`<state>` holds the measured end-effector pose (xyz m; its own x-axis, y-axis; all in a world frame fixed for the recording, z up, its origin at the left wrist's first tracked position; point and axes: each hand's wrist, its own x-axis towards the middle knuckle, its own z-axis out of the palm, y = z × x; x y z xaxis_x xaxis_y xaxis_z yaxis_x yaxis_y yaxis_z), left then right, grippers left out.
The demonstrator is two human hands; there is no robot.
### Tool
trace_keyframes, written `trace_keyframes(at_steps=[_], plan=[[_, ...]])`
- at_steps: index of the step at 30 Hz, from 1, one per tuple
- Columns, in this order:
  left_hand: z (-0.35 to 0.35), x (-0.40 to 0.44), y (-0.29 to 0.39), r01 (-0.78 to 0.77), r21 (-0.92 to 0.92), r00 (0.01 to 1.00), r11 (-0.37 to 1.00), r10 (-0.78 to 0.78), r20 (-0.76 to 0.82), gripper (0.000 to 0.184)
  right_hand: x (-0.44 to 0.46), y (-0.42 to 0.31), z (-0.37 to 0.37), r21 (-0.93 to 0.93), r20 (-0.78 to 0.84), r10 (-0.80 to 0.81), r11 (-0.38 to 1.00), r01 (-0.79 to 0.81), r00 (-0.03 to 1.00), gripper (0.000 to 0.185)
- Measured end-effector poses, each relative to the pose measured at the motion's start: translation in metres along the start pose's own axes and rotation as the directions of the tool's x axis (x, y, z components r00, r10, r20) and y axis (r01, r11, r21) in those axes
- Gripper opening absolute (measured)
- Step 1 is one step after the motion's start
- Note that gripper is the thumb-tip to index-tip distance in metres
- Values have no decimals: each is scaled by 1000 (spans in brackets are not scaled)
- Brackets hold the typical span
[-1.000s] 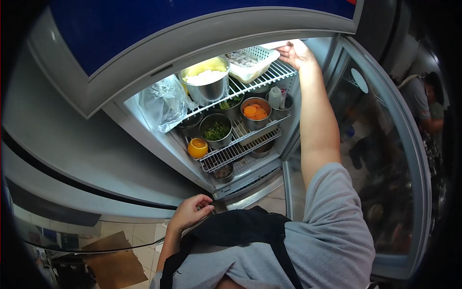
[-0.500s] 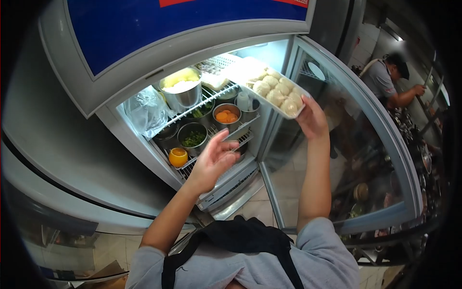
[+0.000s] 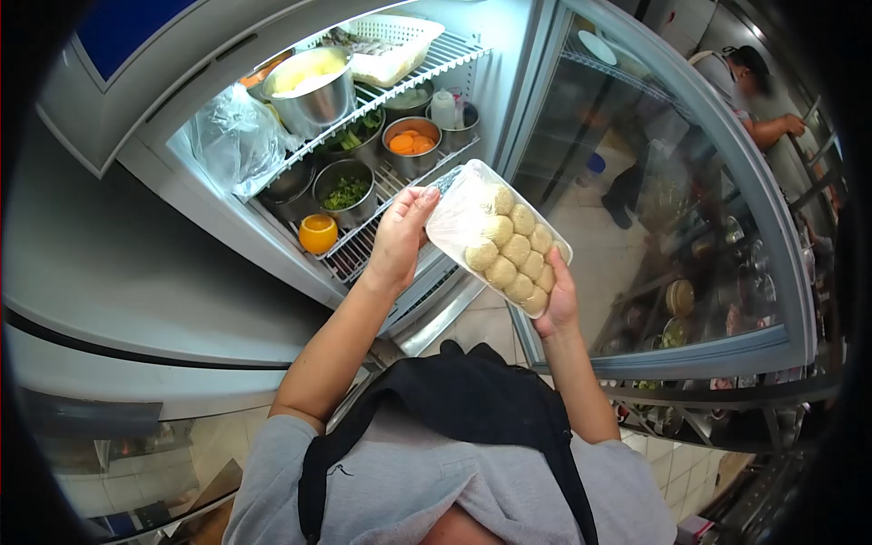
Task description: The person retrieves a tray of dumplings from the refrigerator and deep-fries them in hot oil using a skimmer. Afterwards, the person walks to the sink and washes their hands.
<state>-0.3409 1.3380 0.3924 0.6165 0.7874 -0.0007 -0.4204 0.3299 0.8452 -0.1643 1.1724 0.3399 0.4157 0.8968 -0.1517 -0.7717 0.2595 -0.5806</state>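
Observation:
A white tray (image 3: 538, 213) with several round, pale dough balls (image 3: 516, 249) under cling film is held tilted in front of the fridge. My right hand (image 3: 559, 298) grips its lower right edge, thumb over the side. At the tray's upper left corner, my left hand (image 3: 398, 238) pinches the bunched cling film (image 3: 445, 184) between thumb and fingers. The film's left part shines with glare. Behind the tray stands the open fridge with its wire shelves (image 3: 400, 86).
Metal pots of chopped greens (image 3: 346, 193) and orange slices (image 3: 411, 143) stand on the lower shelf beside a cut orange (image 3: 318, 233). Above are a steel pot (image 3: 313, 98), a plastic bag (image 3: 234, 136) and a white basket (image 3: 400, 56). The glass door (image 3: 672, 218) stands open; a co-worker (image 3: 740, 86) is beyond.
The tray has come out of the fridge, down and towards me, in my right hand. My left hand, free before, has risen and taken hold of the film at the tray's corner.

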Motion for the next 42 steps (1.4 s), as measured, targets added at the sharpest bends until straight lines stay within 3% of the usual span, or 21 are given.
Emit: trace_keyframes(at_steps=[2, 4, 5, 7, 10, 11, 13, 15, 19, 22, 25, 26, 28, 29, 32, 35, 36, 38, 39, 41, 42], plan=[[-22, 5, -15, -36, 91, 996, 995, 43, -77, 20, -7, 0, -9, -18, -22, -1, 1000, 1, 1000, 50], [-28, 2, -16, -184, 426, 980, 886, 201, 5, 22, -13, 0, -13, -32, -20, -1, 999, 0, 1000, 49], [-25, -1, -17, -229, 478, 962, 848, 272, -23, 22, -12, 3, -16, -33, -10, 13, 999, -13, 1000, 49], [-15, -8, -10, -328, 715, 903, 617, 428, 44, 21, -9, 10, -22, -83, -48, -4, 997, 0, 999, 49], [1, -9, 10, -348, 897, 853, 272, 489, 182, 18, -7, 19, -23, -160, -74, 29, 986, -41, 997, 49], [1, -6, 12, -366, 925, 816, 105, 514, 264, 18, -6, 21, -24, -177, -80, 48, 982, -62, 996, 49], [-1, 0, 10, -427, 900, 736, -89, 545, 402, 17, -5, 23, -21, -125, -103, 42, 991, -55, 994, 48], [-1, -4, 2, -373, 891, 729, -260, 512, 455, 19, -4, 23, -18, -73, -129, 43, 996, -52, 991, 47], [1, -12, -15, -339, 910, 788, -238, 456, 413, 18, -6, 23, -19, -43, -107, 48, 998, -53, 993, 50], [13, -19, -29, -416, 861, 744, -292, 435, 507, 13, -10, 25, -16, -85, -185, 16, 996, -32, 983, 49], [38, -27, -41, -561, 822, 714, -96, 446, 540, 9, -12, 26, -17, -99, -174, 88, 989, -106, 981, 48], [42, -25, -43, -553, 828, 721, -92, 445, 531, 9, -12, 24, -23, -100, -177, 98, 988, -117, 979, 48], [47, -18, -40, -579, 815, 760, -31, 339, 554, 9, -12, 19, -37, -275, -99, 294, 910, -310, 951, 47], [47, -16, -34, -577, 816, 763, -27, 338, 550, 9, -12, 20, -39, -276, -104, 297, 908, -314, 949, 47], [55, -7, -13, -547, 812, 834, 203, 43, 550, 18, -11, 20, -35, -395, -14, 413, 834, -384, 911, 47], [71, 5, -16, -534, 814, 812, 229, -130, 569, 21, -3, 31, -26, -377, -39, 445, 823, -426, 895, 50], [83, 1, -17, -615, 763, 744, 198, -176, 645, 24, 3, 46, -44, -317, -19, 470, 834, -451, 882, 51], [107, -18, -27, -732, 667, 616, 141, -281, 736, 34, 19, 85, -121, -223, 36, 340, 919, -324, 940, 48], [111, -32, -28, -737, 662, 613, 137, -276, 740, 34, 17, 85, -116, -171, 31, 302, 941, -293, 953, 48], [109, -53, -23, -840, 520, 537, -155, -90, 839, 24, 9, 76, -88, -98, 15, 228, 969, -225, 974, 47], [100, -55, -15, -819, 547, 539, -175, 93, 837, 34, 8, 69, -68, -79, 13, 206, 976, -204, 978, 47]])
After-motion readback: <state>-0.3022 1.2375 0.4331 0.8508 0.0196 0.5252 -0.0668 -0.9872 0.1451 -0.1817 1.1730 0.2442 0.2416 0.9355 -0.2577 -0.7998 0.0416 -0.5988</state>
